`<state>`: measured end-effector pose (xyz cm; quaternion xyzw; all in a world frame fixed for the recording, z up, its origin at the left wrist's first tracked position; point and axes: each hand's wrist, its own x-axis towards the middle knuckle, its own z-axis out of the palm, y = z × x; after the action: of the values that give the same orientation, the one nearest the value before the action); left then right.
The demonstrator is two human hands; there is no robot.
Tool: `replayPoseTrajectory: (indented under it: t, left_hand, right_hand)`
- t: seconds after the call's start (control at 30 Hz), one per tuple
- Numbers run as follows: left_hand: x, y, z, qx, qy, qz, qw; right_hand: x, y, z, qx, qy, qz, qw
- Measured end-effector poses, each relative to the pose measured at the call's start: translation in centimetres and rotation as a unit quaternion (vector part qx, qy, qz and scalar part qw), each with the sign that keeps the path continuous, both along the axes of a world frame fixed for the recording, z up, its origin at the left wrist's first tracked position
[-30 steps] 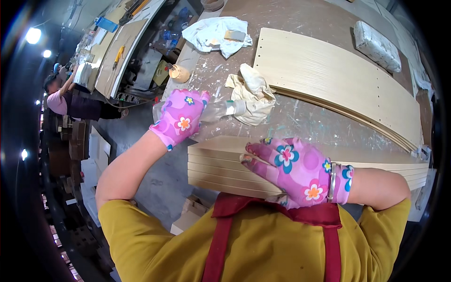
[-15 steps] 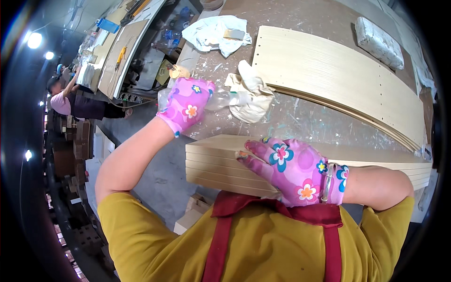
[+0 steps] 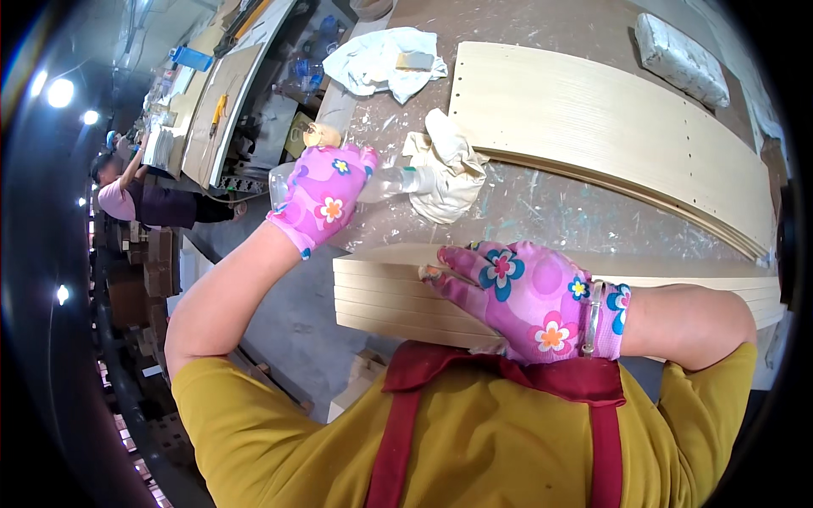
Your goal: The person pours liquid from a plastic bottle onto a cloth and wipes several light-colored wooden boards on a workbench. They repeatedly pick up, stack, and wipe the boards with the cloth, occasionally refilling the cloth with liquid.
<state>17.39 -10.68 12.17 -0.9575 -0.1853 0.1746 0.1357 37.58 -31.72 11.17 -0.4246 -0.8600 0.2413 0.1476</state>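
My left hand (image 3: 326, 196), in a pink flowered glove, is wrapped round a clear plastic bottle (image 3: 385, 184). The bottle lies roughly level, its neck with a green ring pointing right, against a crumpled cream cloth (image 3: 453, 182). Much of its body is hidden under the glove. My right hand (image 3: 533, 296), in a matching glove, rests on a stack of pale wood-grain panels (image 3: 381, 292) close in front of me. Its fingers are stretched out to the left, and nothing shows in them. Just beyond my left hand is a small tan round object (image 3: 322, 135) whose kind I cannot make out.
Another panel stack (image 3: 593, 110) with small holes lies at the far right of the paint-specked table (image 3: 542, 207). A white cloth (image 3: 385, 63) bears a small block (image 3: 414, 61). A wrapped bundle (image 3: 682, 59) sits behind. At left, a person (image 3: 144, 190) works by a bench.
My left hand and the bottle have shifted slightly left. My right hand stays on the panel stack, almost unmoved. The whole view has shifted a little.
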Motion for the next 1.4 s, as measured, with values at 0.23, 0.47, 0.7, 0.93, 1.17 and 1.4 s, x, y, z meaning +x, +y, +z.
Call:
replayPoseTrajectory:
  t: [0.23,0.47,0.7,0.93,1.17,1.4]
  left_hand:
    - [0.9,-0.1,1.4,0.013,0.013,-0.017,1.0]
    - [0.7,-0.6,1.7,0.008,0.031,-0.01,0.999]
    - [0.8,-0.1,1.3,0.017,0.034,0.002,0.999]
    - [0.2,1.0,0.9,-0.016,0.074,0.064,0.995]
    - [-4.3,1.8,-4.4,-0.233,-0.057,0.19,0.952]
    - [-7.4,0.7,-6.6,-0.331,-0.19,0.252,0.889]
  right_hand:
    - [0.1,-0.1,-1.5,0.032,0.018,-0.004,0.999]
    - [0.5,0.2,-1.5,0.023,0.032,0.005,0.999]
    - [0.4,0.2,-0.7,0.004,-0.007,0.014,1.0]
    - [0.3,0.5,-0.5,-0.018,-0.003,0.007,1.0]
    - [0.4,0.6,0.9,-0.026,0.006,0.002,1.0]
    - [0.6,0.7,1.2,-0.031,-0.004,0.001,0.999]
